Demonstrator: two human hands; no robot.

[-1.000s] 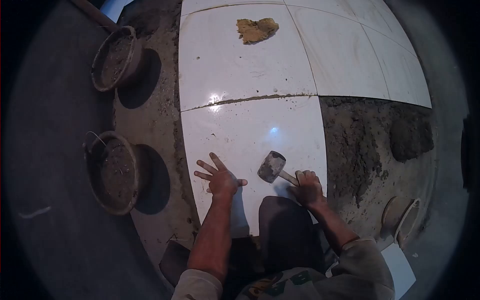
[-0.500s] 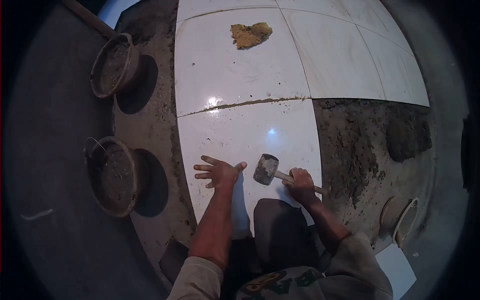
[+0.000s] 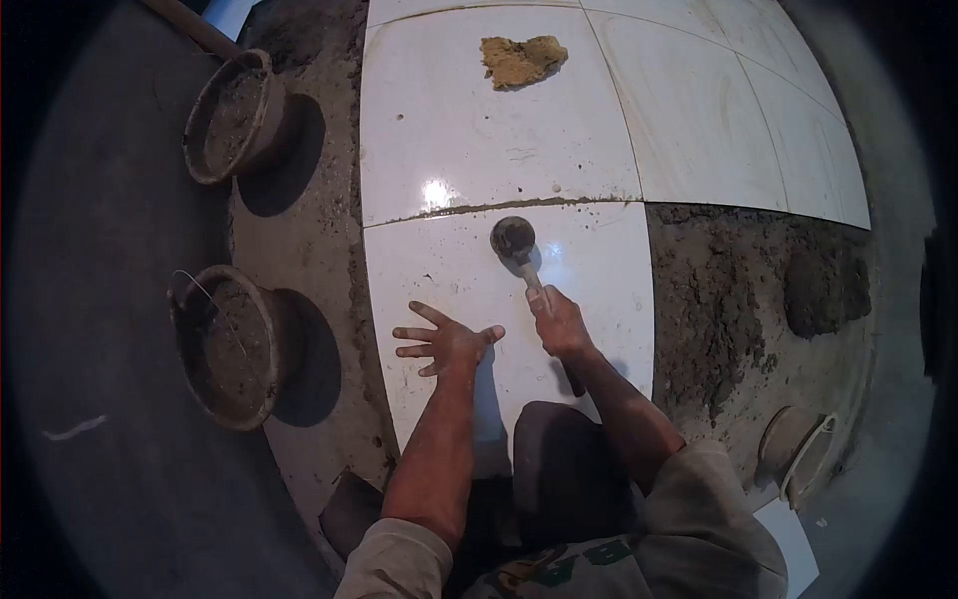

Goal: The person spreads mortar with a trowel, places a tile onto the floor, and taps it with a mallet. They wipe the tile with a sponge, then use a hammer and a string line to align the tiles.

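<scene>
White glossy tile (image 3: 469, 270), black mallet head (image 3: 513, 238), yellow-brown sponge (image 3: 521, 60), grey mortar (image 3: 718, 299).

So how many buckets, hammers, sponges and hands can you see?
Buckets: 2, far and near
Mallet: 1
Sponge: 1
Hands: 2, left hand, right hand
Total: 6

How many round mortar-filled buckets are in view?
2. One round mortar-filled bucket sits upper left with a handle sticking out; the second bucket sits below it, left of the white floor tile under the left hand. Others may lie outside the frame.
</scene>
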